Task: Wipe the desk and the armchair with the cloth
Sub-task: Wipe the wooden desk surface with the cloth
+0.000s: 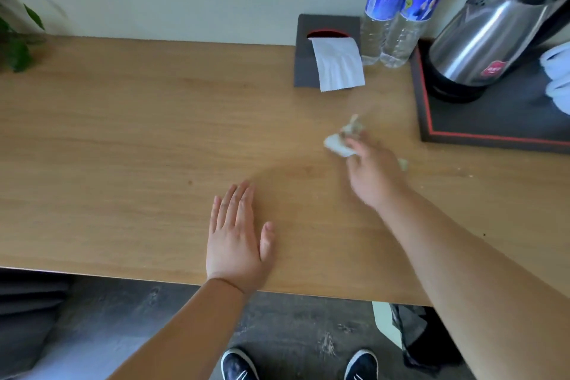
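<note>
Both hands on desk (123,133): left hand (236,241) spread flat near edge, likely bracing; right hand (370,173) pinches bunched cloth (339,145) far right beside tray (493,120), wiping. Armchair not visible.

Labels on bottles (385,0) and kettle (490,28) are illegible.

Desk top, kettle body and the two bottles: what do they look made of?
Desk: wood or wood-look laminate, matte, with visible grain lines. Kettle: polished metal body, probably stainless steel, with bright streaky reflections; its lid and base look like black plastic. Bottles: clear plastic, see-through, with blue labels.
</note>
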Demonstrator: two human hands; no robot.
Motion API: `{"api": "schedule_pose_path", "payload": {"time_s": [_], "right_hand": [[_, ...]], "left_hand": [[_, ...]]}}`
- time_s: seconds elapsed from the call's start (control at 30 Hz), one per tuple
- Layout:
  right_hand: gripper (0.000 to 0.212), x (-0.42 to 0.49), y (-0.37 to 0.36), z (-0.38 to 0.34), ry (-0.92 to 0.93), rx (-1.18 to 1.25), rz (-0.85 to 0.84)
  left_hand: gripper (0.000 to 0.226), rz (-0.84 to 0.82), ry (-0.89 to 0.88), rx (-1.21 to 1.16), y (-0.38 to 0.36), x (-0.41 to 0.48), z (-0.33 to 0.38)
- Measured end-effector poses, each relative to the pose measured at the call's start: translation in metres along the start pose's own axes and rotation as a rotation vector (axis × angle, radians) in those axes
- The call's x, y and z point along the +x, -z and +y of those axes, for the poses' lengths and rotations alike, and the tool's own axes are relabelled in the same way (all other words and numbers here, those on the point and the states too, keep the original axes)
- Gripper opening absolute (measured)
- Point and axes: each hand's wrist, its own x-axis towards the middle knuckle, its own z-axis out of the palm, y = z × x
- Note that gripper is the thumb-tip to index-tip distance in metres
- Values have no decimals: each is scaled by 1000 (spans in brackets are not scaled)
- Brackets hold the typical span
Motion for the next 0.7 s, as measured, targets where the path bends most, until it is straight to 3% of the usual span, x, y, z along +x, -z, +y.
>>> {"api": "schedule_pose_path", "payload": {"time_s": [0.1,0.2,0.3,0.4,0.53,0.7], "right_hand": [[40,-34,-24,-43,307,95,-138],[38,-79,-30,-66,448,210,-263],[39,-91,-9,-58,205,498,-296],[43,-85,29,-25,-93,678,-81],[53,-55,76,48,-216,507,184],[54,-30,63,94,-24,-2,40]], "left_hand": [[68,34,-16,-49,0,3,2],[66,56,-2,-126,-1,-3,13],[64,30,-18,-174,-14,-8,43],[69,26,-21,-239,-31,-6,73],[77,-9,-21,-235,-46,4,108],[80,-7,7,-174,-53,12,120]]}}
